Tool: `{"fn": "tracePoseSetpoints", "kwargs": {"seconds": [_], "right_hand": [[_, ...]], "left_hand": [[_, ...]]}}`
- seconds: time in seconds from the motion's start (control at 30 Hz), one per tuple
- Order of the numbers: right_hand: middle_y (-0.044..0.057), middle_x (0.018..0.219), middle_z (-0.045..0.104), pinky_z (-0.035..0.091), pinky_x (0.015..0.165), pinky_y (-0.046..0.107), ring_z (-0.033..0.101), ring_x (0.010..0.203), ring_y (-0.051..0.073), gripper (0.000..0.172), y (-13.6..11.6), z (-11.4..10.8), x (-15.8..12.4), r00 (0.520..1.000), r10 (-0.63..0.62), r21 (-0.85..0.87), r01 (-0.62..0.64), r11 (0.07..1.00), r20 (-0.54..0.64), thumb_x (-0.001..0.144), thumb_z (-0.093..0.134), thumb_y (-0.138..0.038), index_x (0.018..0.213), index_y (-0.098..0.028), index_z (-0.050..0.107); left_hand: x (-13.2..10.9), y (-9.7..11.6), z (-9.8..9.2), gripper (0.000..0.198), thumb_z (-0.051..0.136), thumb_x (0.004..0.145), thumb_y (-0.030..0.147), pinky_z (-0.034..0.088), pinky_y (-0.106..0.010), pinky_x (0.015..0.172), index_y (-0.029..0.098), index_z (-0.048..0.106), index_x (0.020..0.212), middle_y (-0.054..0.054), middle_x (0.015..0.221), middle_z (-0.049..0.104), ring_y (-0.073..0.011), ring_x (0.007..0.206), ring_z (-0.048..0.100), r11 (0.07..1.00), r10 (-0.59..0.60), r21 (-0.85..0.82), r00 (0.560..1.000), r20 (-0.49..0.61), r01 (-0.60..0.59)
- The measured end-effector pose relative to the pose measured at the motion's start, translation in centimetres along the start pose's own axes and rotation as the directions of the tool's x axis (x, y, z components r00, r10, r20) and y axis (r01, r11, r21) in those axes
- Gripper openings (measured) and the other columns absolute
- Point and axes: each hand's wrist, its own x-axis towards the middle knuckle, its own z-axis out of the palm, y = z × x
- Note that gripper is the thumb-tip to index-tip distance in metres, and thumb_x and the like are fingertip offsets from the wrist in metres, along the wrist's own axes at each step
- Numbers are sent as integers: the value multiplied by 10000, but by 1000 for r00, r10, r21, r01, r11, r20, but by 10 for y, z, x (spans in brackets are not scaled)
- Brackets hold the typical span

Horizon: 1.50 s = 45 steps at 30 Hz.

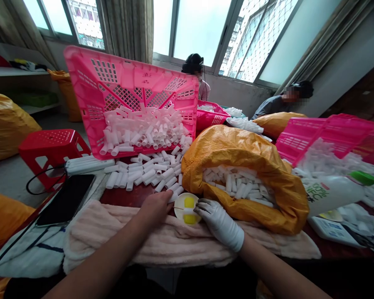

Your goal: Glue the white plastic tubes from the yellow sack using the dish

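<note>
My left hand point(156, 209) is bare and rests at the front edge of a spread of loose white plastic tubes point(143, 172), with its fingers against the edge of a round white-and-yellow disc point(187, 209). A short white tube point(188, 211) lies across the disc. My right hand point(220, 222) wears a white glove, and its fingertips pinch the disc's right edge. More tubes point(237, 187) fill an orange woven bag point(237, 145) just beyond that glove. A tilted pink plastic basket point(131, 79) holds many more tubes. A pink towel point(174, 236) lies under both wrists.
A black phone point(65, 199) and a charger lie left of the towel, near a red stool point(51, 151). To the right stand a white bottle with a green cap point(333, 193) and a second pink basket point(324, 137). Two co-workers point(195, 70) point(280, 99) sit farther back.
</note>
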Motion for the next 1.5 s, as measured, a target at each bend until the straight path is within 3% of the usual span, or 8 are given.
{"fn": "tracePoseSetpoints", "kwargs": {"seconds": [0.2,0.33,0.5,0.7,1.1,1.33,1.43,1.5], "right_hand": [[44,975,615,470,730,337,561,835,174,176,-17,-9,6,983,-180,146,174,974,28,859,440,-169,945,-224,584],[62,1034,552,486,780,303,546,935,157,174,-24,-3,20,910,295,611,-60,790,-292,858,439,-193,1019,-220,500],[47,916,578,524,663,270,582,784,145,150,-22,0,33,727,655,855,-190,483,-208,834,480,-280,962,-206,509],[54,994,580,451,870,343,549,944,174,155,-24,-17,30,857,430,643,-164,748,-283,826,489,-238,972,-219,535],[11,613,561,428,536,231,522,542,122,287,-43,-15,31,887,452,453,-367,813,-93,884,345,-331,704,-194,522],[40,676,629,485,601,265,595,633,163,247,-59,-51,16,962,186,330,-113,937,-198,847,384,-309,734,-234,591],[49,783,668,514,622,272,629,699,190,176,-51,-67,-33,871,443,306,-371,877,-213,800,464,-336,835,-255,617],[61,821,681,532,618,290,643,706,221,201,-41,-71,-89,687,694,308,-626,716,-218,734,522,-390,851,-267,631]], "left_hand": [[1,-1,4,222,395,833,382,395,-274,689,194,497,892,-53,873,618,-190,828,573,1000,-23,-3,1000,-9,23],[-3,1,-4,174,454,807,327,371,-315,763,193,535,885,-53,921,590,-210,908,525,999,25,25,992,-126,-22],[-7,7,-10,218,450,818,314,334,-327,813,222,537,996,-44,919,590,-188,901,510,990,130,-41,979,-156,-138],[-9,10,-5,273,401,836,394,364,-304,754,204,537,977,-42,865,628,-188,849,554,976,167,-125,981,-96,-178],[-21,30,-15,276,416,804,403,377,-273,648,175,569,840,-58,755,629,-178,715,563,971,220,-107,974,44,-214],[-31,41,-37,297,491,754,449,367,-165,552,196,580,881,36,743,591,-95,653,515,765,487,-618,792,369,-182],[-20,33,-47,251,452,790,375,385,-190,615,237,568,965,14,824,606,-119,722,530,865,376,-444,887,267,-233],[-7,18,-52,237,410,795,249,391,-223,665,234,572,967,-19,848,605,-144,773,537,970,189,-181,973,131,-164]]}}
